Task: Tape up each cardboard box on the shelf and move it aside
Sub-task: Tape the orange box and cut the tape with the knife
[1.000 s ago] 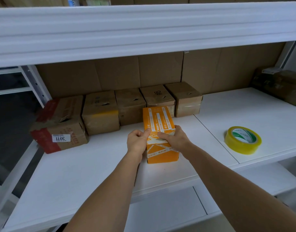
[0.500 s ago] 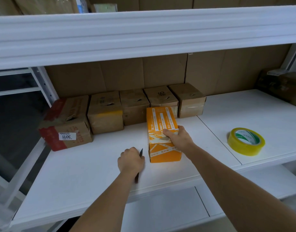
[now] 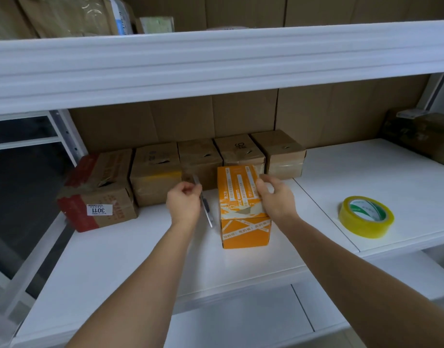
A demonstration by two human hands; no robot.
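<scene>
White shelf, cardboard sheets lining the back. Far left, brown box with red tape and a 3011 label. Beside it, row of four brown boxes against the back. Left hand curled round a slim dark-handled tool, probably a cutter, just left of the orange box. Orange box standing on the shelf in front of the row, white strips across its top. Right hand with fingers curled at the orange box's top right edge. Farther right, yellow tape roll lying flat on the shelf.
</scene>
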